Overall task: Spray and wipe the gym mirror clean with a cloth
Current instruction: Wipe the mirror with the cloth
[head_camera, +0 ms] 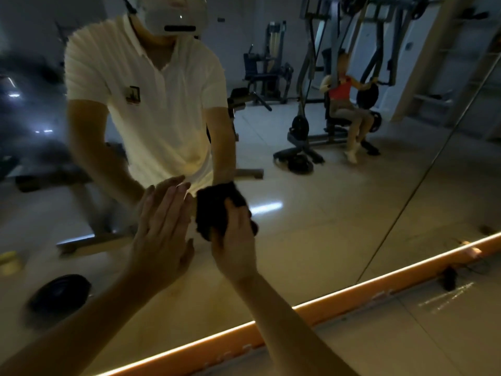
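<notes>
The gym mirror (311,218) fills most of the view and reaches down to an orange lit strip along its bottom edge. A dark cloth (214,210) is bunched against the glass under my right hand (235,240), whose fingers curl over it. My left hand (160,234) lies flat on the mirror just left of the cloth, fingers straight and together. My own reflection in a white shirt shows behind both hands. No spray bottle is in view.
The orange lit strip (339,297) runs along the mirror's foot, with tiled floor (433,337) below it. A vertical seam (406,207) divides the mirror panels at right. Reflected are weight machines, a seated person, a bench and a weight plate (58,293).
</notes>
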Motion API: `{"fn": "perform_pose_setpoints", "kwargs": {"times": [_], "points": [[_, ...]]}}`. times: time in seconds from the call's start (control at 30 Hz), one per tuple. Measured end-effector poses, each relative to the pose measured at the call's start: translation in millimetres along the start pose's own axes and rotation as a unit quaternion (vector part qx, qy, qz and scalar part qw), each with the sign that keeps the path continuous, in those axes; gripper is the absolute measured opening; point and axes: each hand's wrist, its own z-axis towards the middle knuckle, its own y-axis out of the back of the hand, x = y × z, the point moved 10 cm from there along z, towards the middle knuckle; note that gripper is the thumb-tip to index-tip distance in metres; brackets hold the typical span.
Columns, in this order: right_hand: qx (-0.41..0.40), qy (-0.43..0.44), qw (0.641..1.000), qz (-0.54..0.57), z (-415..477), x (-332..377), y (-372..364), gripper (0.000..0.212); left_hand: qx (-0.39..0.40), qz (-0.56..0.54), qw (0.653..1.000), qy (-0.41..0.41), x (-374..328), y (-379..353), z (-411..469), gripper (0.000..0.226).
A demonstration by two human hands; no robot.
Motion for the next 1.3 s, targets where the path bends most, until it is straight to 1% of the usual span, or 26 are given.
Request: {"fn": "perform_pose_setpoints", "kwargs": {"times": [0.07, 0.13, 0.23, 0.3, 0.33, 0.37, 0.4, 0.43, 0.47, 0.5, 0.53, 0.57, 0.63, 0.67, 0.73, 0.77, 0.83, 0.9, 0.93, 0.97, 1.0, 1.07, 1.13, 1.2, 1.23, 1.3], "points": [[0.046, 0.064, 0.997, -0.019, -15, 7, -13, 0.049, 0.011, 0.007, 1.000, -0.006, -6, -8, -10, 0.095], [0.064, 0.080, 0.994, -0.030, -13, -13, -3, 0.041, 0.030, 0.020, 0.999, -0.013, -14, -19, -11, 0.107], [0.038, -0.002, 0.999, -0.020, 4, -74, 38, 0.048, 0.048, 0.051, 0.998, -0.008, -21, -37, -9, 0.123], [-0.013, -0.068, 0.997, -0.026, 14, -114, 79, 0.041, 0.049, 0.081, 0.996, 0.002, -24, -46, -9, 0.124], [-0.037, -0.128, 0.990, -0.037, 16, -141, 99, 0.042, 0.047, 0.095, 0.994, 0.005, -24, -50, -10, 0.119], [-0.060, -0.185, 0.980, -0.051, 18, -164, 120, 0.047, 0.041, 0.104, 0.994, 0.009, -24, -52, -11, 0.111], [-0.086, -0.223, 0.969, -0.058, 20, -186, 138, 0.054, 0.033, 0.109, 0.993, 0.013, -23, -53, -12, 0.103], [-0.115, -0.238, 0.962, -0.060, 22, -200, 152, 0.053, 0.029, 0.110, 0.993, 0.015, -22, -54, -13, 0.097], [-0.152, -0.240, 0.958, -0.038, 24, -214, 162, 0.040, 0.027, 0.109, 0.994, 0.015, -22, -55, -13, 0.095], [-0.171, -0.234, 0.957, -0.026, 24, -218, 164, 0.017, 0.026, 0.110, 0.994, 0.014, -22, -55, -12, 0.094], [-0.190, -0.235, 0.953, -0.028, 22, -223, 156, 0.013, 0.026, 0.112, 0.993, 0.012, -22, -56, -12, 0.094], [-0.198, -0.244, 0.949, -0.033, 16, -220, 145, 0.022, 0.027, 0.114, 0.993, 0.011, -22, -57, -12, 0.096], [-0.175, -0.260, 0.949, 0.012, -2, -193, 107, 0.034, 0.028, 0.107, 0.994, 0.017, -21, -57, -12, 0.098], [-0.134, -0.270, 0.953, 0.025, -12, -174, 83, 0.040, 0.027, 0.099, 0.994, 0.022, -20, -57, -12, 0.098], [-0.023, -0.292, 0.956, 0.030, -42, -134, 26, 0.055, 0.022, 0.091, 0.995, 0.026, -19, -56, -12, 0.096], [0.023, -0.271, 0.962, 0.035, -54, -110, 3, 0.057, 0.020, 0.092, 0.995, 0.023, -18, -55, -13, 0.093], [0.087, -0.168, 0.981, 0.032, -70, -68, -33, 0.048, 0.017, 0.097, 0.995, 0.006, -18, -51, -15, 0.083], [0.144, -0.084, 0.986, 0.022, -79, -56, -51, 0.046, 0.026, 0.095, 0.995, -0.014, -16, -51, -18, 0.077], [0.149, -0.059, 0.987, 0.012, -78, -62, -48, 0.045, 0.032, 0.095, 0.995, -0.019, -14, -51, -19, 0.077], [0.139, -0.051, 0.989, 0.003, -73, -69, -38, 0.044, 0.037, 0.096, 0.995, -0.019, -13, -52, -18, 0.077], [0.119, -0.075, 0.990, 0.006, -68, -84, -22, 0.046, 0.041, 0.096, 0.994, -0.015, -13, -52, -18, 0.080], [0.040, -0.193, 0.980, 0.021, -57, -137, 19, 0.044, 0.043, 0.102, 0.994, -0.013, -14, -52, -17, 0.086], [-0.058, -0.276, 0.959, 0.028, -51, -187, 59, 0.032, 0.045, 0.110, 0.993, -0.018, -17, -51, -15, 0.086], [-0.107, -0.311, 0.943, 0.045, -48, -211, 69, 0.034, 0.045, 0.104, 0.993, -0.018, -17, -48, -14, 0.086], [-0.122, -0.315, 0.940, 0.038, -46, -206, 66, 0.033, 0.048, 0.095, 0.994, -0.020, -17, -46, -14, 0.086], [-0.135, -0.289, 0.947, 0.032, -44, -170, 47, 0.034, 0.057, 0.072, 0.995, -0.032, -16, -41, -16, 0.088]]}}
